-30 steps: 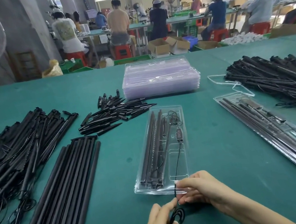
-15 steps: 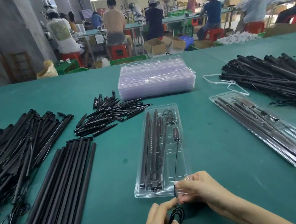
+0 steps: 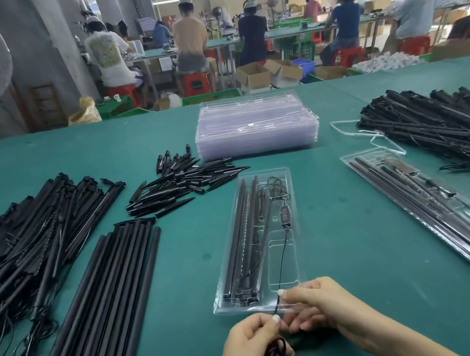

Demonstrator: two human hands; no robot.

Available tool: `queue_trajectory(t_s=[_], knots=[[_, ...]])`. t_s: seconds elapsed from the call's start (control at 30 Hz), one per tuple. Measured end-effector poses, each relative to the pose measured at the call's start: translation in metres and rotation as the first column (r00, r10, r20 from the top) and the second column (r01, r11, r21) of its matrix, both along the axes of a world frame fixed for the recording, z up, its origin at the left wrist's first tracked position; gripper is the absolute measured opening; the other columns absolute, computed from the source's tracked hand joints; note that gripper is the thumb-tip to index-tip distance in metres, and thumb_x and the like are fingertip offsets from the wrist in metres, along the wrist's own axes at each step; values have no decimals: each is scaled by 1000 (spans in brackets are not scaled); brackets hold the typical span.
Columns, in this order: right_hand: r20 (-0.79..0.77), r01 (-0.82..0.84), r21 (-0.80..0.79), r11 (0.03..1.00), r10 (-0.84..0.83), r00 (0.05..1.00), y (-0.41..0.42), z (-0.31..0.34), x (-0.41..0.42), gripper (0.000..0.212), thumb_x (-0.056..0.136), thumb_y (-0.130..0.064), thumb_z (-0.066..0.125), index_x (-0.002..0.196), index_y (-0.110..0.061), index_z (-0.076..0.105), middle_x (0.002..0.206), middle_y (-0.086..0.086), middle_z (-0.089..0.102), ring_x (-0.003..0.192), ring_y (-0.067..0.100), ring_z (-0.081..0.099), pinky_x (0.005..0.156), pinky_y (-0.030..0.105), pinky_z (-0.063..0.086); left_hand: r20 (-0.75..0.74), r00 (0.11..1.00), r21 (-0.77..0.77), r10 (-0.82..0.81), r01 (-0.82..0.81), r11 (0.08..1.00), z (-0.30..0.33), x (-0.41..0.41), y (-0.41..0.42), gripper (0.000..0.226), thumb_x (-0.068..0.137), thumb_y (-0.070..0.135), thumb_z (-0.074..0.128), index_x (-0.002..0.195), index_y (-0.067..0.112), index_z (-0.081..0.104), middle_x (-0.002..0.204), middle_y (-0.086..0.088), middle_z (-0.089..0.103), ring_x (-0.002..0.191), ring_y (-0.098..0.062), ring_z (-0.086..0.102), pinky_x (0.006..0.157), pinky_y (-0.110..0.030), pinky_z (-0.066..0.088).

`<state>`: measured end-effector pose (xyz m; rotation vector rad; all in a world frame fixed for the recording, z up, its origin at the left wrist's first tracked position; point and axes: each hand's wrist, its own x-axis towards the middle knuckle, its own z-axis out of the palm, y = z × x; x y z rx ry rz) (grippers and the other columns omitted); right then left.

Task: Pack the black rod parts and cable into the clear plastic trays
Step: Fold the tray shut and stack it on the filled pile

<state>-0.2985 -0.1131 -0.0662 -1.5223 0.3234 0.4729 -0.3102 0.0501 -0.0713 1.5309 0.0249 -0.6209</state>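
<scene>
Black cable [image 3: 282,257] half coiled: left hand [image 3: 255,350] grips loops, right hand [image 3: 316,300] pinches strand at tray [image 3: 224,298] six o'clock. Next, probably: finish coil, tuck in.

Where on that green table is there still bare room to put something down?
Bare green table lies between the open tray by the hands and the filled tray to its right. A narrower strip separates the open tray from the long rods. The left edge under the tangled rod pile and the right under another pile are crowded.
</scene>
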Motion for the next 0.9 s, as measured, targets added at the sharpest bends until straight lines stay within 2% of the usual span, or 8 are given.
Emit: queue_trajectory(t_s=[0.27, 0.4, 0.43, 0.5, 0.6, 0.7, 0.77, 0.9], knots=[[-26, -45, -25, 999, 45, 999, 1, 1, 4, 21, 85, -25, 67, 83, -4, 64, 75, 12, 73, 64, 16, 70, 49, 14, 45, 22, 954, -58, 299, -297, 953, -15, -7, -13, 20, 100, 6, 41, 84, -5, 47, 51, -20, 58, 37, -29, 57, 34, -24, 42], [-39, 0, 3, 1000, 0, 999, -1, -1, 3, 16, 85, -17, 67, 82, -1, 64, 74, 15, 73, 61, 16, 69, 49, 15, 46, -56, 953, -114, 299, -304, 946, -15, -10, -19, 10, 98, 2, 44, 90, -5, 46, 60, -21, 64, 44, -32, 62, 38, -28, 48], [-41, 13, 8, 1000, -13, 999, -1, -2, 3, 17, 85, -15, 66, 85, 2, 64, 76, 17, 73, 60, 16, 67, 50, 15, 46, -89, 952, -136, 293, -303, 943, -13, -11, -20, 5, 96, 0, 47, 96, -4, 45, 67, -21, 68, 49, -34, 64, 42, -31, 52], [-45, 42, 29, 999, -40, 998, 0, -3, 3, 16, 85, -12, 63, 89, 3, 64, 79, 20, 73, 60, 17, 67, 54, 16, 50, -158, 936, -188, 315, -342, 921, -9, -8, -21, 18, 92, 0, 55, 107, -3, 47, 87, -26, 70, 65, -36, 67, 59, -40, 59], [-23, 95, 64, 993, -94, 995, 2, -4, 3, 17, 87, -10, 61, 92, 6, 64, 84, 24, 72, 61, 17, 69, 64, 21, 56, -224, 919, -271, 325, -379, 885, -6, -5, -25, 28, 90, 10, 59, 114, -4, 57, 99, -27, 70, 81, -36, 67, 81, -45, 56], [-1, 100, 73, 992, -100, 995, 2, -3, 3, 29, 88, -10, 59, 98, 16, 64, 82, 21, 72, 59, 17, 67, 59, 18, 53, -184, 924, -300, 336, -379, 876, -4, -3, -31, 29, 89, 15, 60, 112, -4, 63, 97, -23, 71, 80, -32, 68, 75, -35, 57], [19, 77, 106, 991, -79, 997, 6, -2, -1, 25, 86, -9, 56, 88, 12, 69, 80, 22, 72, 62, 19, 67, 55, 16, 49, -158, 930, -325, 332, -366, 872, 0, -2, -34, 35, 84, 21, 64, 105, -7, 66, 96, -24, 70, 83, -36, 64, 80, -41, 52], [90, 108, 145, 983, -121, 988, 16, -3, -10, 26, 87, -6, 56, 67, 1, 71, 71, 17, 70, 59, 18, 65, 55, 18, 49, -96, 937, -284, 335, -349, 893, -2, -2, -39, 30, 91, 18, 60, 97, -11, 67, 95, -30, 69, 83, -32, 64, 73, -34, 50]])
